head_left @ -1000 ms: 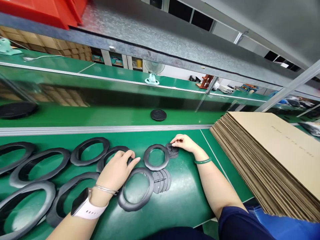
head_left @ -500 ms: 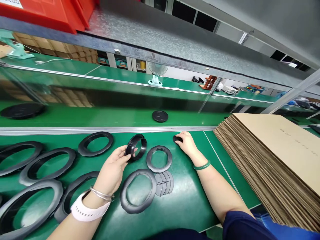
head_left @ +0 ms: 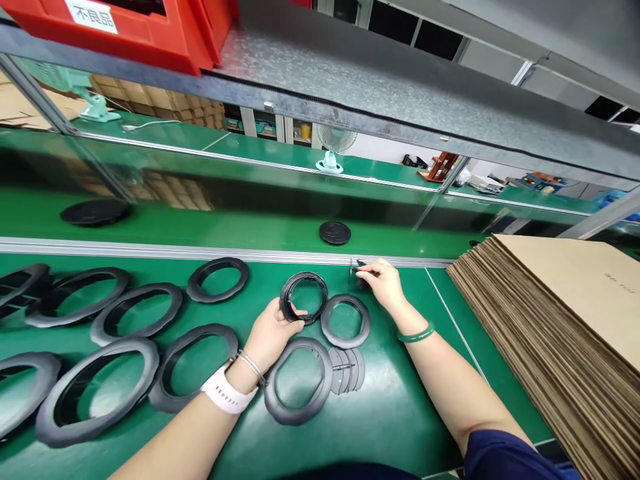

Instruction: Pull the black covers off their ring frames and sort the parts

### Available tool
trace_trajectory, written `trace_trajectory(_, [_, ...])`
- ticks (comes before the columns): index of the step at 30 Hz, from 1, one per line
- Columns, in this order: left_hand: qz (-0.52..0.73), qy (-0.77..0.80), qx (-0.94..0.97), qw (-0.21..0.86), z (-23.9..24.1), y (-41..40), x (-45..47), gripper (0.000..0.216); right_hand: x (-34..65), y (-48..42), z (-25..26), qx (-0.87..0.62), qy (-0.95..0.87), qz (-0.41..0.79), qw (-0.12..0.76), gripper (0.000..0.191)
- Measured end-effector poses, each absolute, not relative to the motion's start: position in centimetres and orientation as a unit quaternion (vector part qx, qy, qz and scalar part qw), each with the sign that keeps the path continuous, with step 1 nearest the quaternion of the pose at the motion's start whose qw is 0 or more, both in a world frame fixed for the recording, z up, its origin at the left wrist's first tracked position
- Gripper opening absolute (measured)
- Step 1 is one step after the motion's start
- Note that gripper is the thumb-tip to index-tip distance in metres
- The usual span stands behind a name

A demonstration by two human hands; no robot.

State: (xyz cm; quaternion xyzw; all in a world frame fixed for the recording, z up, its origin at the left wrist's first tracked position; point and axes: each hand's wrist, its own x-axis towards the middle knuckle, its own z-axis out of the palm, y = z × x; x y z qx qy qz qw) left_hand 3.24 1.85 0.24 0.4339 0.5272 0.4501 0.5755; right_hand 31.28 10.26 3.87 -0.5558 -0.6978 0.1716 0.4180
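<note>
My left hand (head_left: pixel 274 331) grips a black plastic ring (head_left: pixel 303 297) by its lower edge and holds it raised and tilted above the green mat. My right hand (head_left: pixel 384 283) pinches a small black flat part (head_left: pixel 361 269) near the metal rail. Between my hands another black ring (head_left: pixel 345 321) lies flat. A larger oval ring (head_left: pixel 299 380) lies nearer to me, with a fanned stack of small black discs (head_left: pixel 349 369) beside it.
Several black oval rings (head_left: pixel 136 321) lie spread over the left of the mat. A black round lid (head_left: pixel 335 233) and a bigger one (head_left: pixel 94 212) sit on the conveyor belt beyond the rail. A tall stack of flat cardboard (head_left: pixel 560 333) fills the right. Red bins (head_left: pixel 125 27) sit on the shelf above.
My left hand picked a ring off the mat and lifted it, turning it upright. My right hand took a small part from the stack and moved it up toward the rail.
</note>
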Motion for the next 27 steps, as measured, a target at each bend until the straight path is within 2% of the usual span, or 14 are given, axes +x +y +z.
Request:
trace_trajectory(5, [0.455, 0.523, 0.430, 0.578, 0.0, 1.7, 4.1, 0.057, 24.1, 8.4, 4.6, -0.405, -0.776, 0.199, 0.440, 0.015])
trace_trajectory(12, [0.457, 0.536, 0.432, 0.563, 0.4, 1.5, 4.3, 0.059, 22.6, 7.4, 2.1, -0.332, -0.855, 0.059, 0.394, 0.006])
trace_trajectory(15, [0.460, 0.536, 0.435, 0.558, 0.7, 1.4, 4.2, 0.060, 23.0, 7.0, 2.3, -0.314, -0.866, 0.033, 0.388, 0.016])
trace_trajectory(18, [0.461, 0.536, 0.457, 0.539, 1.6, 0.9, 4.0, 0.057, 23.1, 6.1, 3.2, -0.277, -0.862, 0.009, 0.424, 0.025])
trace_trajectory(23, [0.465, 0.513, 0.489, 0.531, 3.1, -0.4, 3.8, 0.052, 23.5, 4.7, 4.7, -0.243, -0.845, -0.020, 0.476, 0.009])
trace_trajectory(27, [0.461, 0.499, 0.471, 0.563, 3.5, -0.9, 4.4, 0.056, 23.6, 4.4, 5.0, -0.235, -0.847, -0.031, 0.475, 0.010])
